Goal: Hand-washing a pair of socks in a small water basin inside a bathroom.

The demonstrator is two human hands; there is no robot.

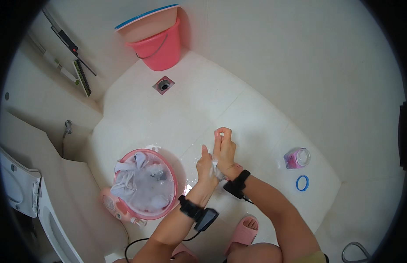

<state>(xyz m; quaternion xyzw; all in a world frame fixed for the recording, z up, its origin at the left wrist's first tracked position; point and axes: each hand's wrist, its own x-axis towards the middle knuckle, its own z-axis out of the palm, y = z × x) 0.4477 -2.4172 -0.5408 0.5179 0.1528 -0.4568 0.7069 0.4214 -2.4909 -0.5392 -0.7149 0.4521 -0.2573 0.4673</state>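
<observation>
Near the middle of the view, my left hand [205, 167] and my right hand [225, 149] are close together above the wet floor. A small wet white cloth [216, 169] shows between them at the palm and wrist; how each hand grips it is partly hidden. The right fingers are bent over, their tips near the thumb. To the left of my hands stands a pink basin [174, 197] of cloudy, sudsy water. Light-coloured wet cloth [126, 180] hangs over its left rim, and darker cloth [160, 175] shows in the water.
A pink pump bottle [113, 205] leans by the basin. On the right are a clear jar with pink contents [293, 158] and a blue ring [302, 183]. A floor drain [163, 85] lies before a pink bucket [162, 49] holding another basin [150, 24]. A toilet [22, 187] is at left.
</observation>
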